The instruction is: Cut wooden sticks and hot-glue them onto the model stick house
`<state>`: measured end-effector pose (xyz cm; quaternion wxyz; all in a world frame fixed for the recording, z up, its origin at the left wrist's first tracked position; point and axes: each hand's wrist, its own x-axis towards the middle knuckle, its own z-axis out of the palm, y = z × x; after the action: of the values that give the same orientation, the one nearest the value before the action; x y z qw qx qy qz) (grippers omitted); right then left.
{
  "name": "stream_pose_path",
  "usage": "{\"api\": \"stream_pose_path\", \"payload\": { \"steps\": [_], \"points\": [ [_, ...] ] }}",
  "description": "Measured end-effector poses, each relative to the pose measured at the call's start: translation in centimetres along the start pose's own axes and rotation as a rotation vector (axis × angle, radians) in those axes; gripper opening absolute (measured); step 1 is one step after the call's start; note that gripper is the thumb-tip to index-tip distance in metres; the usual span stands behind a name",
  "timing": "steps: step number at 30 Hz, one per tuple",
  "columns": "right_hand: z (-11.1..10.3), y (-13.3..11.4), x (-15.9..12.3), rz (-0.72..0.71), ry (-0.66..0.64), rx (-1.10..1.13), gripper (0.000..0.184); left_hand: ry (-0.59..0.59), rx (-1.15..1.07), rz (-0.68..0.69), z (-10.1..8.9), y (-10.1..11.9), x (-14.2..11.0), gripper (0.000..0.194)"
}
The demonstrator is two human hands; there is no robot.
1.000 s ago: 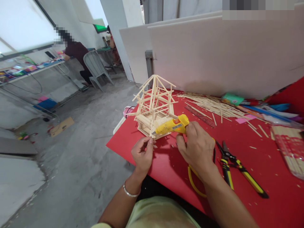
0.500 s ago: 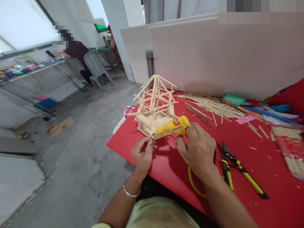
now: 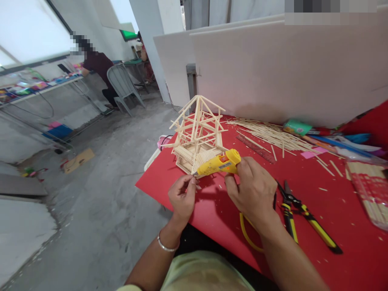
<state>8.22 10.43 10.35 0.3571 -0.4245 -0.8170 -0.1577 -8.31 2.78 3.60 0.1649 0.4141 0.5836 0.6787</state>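
Observation:
My right hand (image 3: 253, 188) is wrapped round the handle of a yellow hot glue gun (image 3: 220, 163), its nozzle pointing left and down. Close to that nozzle, my left hand (image 3: 183, 194) is closed in a pinch; what sits between its fingertips is too small to make out. A pale bit of wood (image 3: 198, 187) shows just beside the thumb. Behind both hands stands a small house-like model (image 3: 198, 133) of thin wooden sticks, with an open roof frame and a railed base. The glue gun's front overlaps the model's near edge in view; contact cannot be told.
On the red table (image 3: 212, 226), yellow-and-black cutters (image 3: 294, 202) lie right of my right hand. Farther back are loose sticks (image 3: 266, 133), a ruler (image 3: 256, 149) and a packet of sticks (image 3: 371, 194). A person (image 3: 98, 70) sits far left by a chair (image 3: 124, 83).
The glue gun has tilted slightly and its nozzle has shifted a little, staying at the left fingertips. My left hand has hardly moved.

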Motion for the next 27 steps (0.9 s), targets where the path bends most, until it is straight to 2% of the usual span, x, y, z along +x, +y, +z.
{"api": "stream_pose_path", "payload": {
  "steps": [18,27],
  "points": [
    [0.54,0.02,-0.12,0.027,0.011,-0.018,0.028,0.016,-0.012,-0.006,-0.07,-0.17,-0.04,0.016],
    [0.47,0.06,-0.1,0.043,0.002,-0.012,0.023,0.022,-0.006,-0.036,-0.09,-0.12,-0.14,0.016]
  ]
}}
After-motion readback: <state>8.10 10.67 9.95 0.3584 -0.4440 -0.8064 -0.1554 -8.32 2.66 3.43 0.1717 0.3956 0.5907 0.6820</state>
